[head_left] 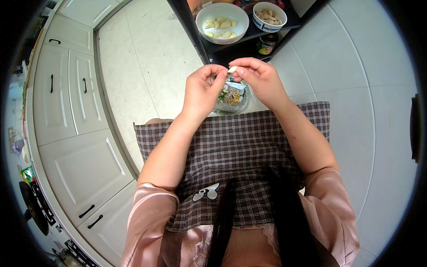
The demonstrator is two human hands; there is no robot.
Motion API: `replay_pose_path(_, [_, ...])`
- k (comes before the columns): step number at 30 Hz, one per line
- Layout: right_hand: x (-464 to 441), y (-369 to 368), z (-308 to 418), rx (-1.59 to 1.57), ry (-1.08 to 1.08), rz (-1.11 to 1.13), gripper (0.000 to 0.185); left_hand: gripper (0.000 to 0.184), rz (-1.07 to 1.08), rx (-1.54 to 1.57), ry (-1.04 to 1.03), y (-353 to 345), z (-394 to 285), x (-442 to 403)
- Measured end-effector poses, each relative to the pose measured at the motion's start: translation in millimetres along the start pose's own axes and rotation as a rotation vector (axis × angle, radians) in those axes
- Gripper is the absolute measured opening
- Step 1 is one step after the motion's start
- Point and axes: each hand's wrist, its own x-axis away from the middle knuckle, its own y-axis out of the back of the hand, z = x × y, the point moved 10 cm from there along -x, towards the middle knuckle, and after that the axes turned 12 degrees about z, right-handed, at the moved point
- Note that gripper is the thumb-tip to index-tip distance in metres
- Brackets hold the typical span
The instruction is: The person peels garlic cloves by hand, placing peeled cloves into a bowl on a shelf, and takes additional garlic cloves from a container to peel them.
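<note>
White and small, a garlic clove [233, 69] is being gripped between the right hand's [262, 83] thumb and fingers, while its other end is being pinched by the fingertips of the left hand [201, 89]. It is being held up above a clear jar [231, 106], whose mouth is being partly covered by both hands; the mixed scraps inside are hardly being made out. Beyond, a black shelf [249, 39] is being taken up by a large bowl [203, 32] of pale cloves and a smaller patterned bowl [265, 27] of brownish ones — a dark jar [267, 44] is being shaded below, its label unreadable. The checked apron [235, 138] is being crossed by dark hair [284, 209]. White cabinets [84, 164] are being cut off at the left — the objects along that edge are being blurred beyond naming.
</note>
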Motion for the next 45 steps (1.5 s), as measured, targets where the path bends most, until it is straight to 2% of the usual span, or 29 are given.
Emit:
replay_pose_path(5, [0.8, -3.7, -1.0, -0.06, -0.02, 0.03, 0.02, 0.014, -0.075, -0.214, -0.049, 6.7, -7.0, 1.5])
replay_pose_path(14, [-0.9, -4.4, 4.5, -0.021, 0.065, 0.066, 0.018, 0.015, -0.066, -0.365, -0.025, 1.6, -15.0, 2.8])
replay_pose_path(18, [-1.0, -5.6, 5.4, -0.028, 0.074, 0.069, 0.018, 0.011, -0.036, -0.361, -0.056, -1.0, -14.9, 2.0])
replay_pose_path(21, [2.8, -18.4, 10.2, -0.072, 0.047, 0.131, 0.018, 0.015, -0.061, -0.308, 0.002, 6.0, -1.3, 0.1])
replay_pose_path(23, [4.3, -32.0, 23.6, -0.098, 0.163, 0.182, 0.017, 0.015, -0.06, -0.176, -0.038, 11.6, 9.3, -3.7])
replay_pose_path(26, [-0.4, -16.6, 18.9, -0.026, 0.21, 0.121, 0.016, 0.017, 0.057, -0.209, 0.013, -0.2, -1.3, 0.1])
replay_pose_path(28, [-2.8, -6.8, 18.2, -0.059, 0.223, 0.077, 0.013, 0.017, 0.052, -0.193, -0.024, -0.9, 2.3, -1.4])
replay_pose_path(30, [-3.1, -3.4, 13.3, -0.064, 0.184, 0.06, 0.014, 0.016, 0.041, -0.185, -0.06, 0.4, -2.5, -0.1])
replay_pose_path(32, [-3.1, -2.2, 9.6, -0.068, 0.144, 0.038, 0.015, 0.014, 0.008, -0.138, -0.001, 2.4, -5.0, 2.6])
replay_pose_path(34, [-1.3, -3.9, 5.1, -0.168, 0.11, 0.031, 0.018, 0.014, -0.001, -0.111, -0.012, 2.1, -12.5, 3.1])
replay_pose_path(39, [1.5, -0.6, 2.0, -0.154, 0.104, -0.002, 0.021, 0.017, -0.021, -0.006, 0.028, 0.8, -9.5, 4.2])
replay_pose_path(41, [0.8, 1.1, 0.2, -0.148, 0.099, -0.017, 0.02, 0.015, -0.068, -0.047, -0.014, 3.9, -16.4, 5.7])
replay_pose_path(43, [2.6, 2.6, 13.1, 0.023, 0.232, -0.049, 0.018, 0.013, -0.095, -0.116, -0.085, 6.2, -18.6, 5.2])
replay_pose_path(45, [3.1, 0.9, 17.6, 0.073, 0.259, -0.055, 0.016, 0.012, -0.123, -0.186, -0.156, 8.4, -25.0, 6.3])
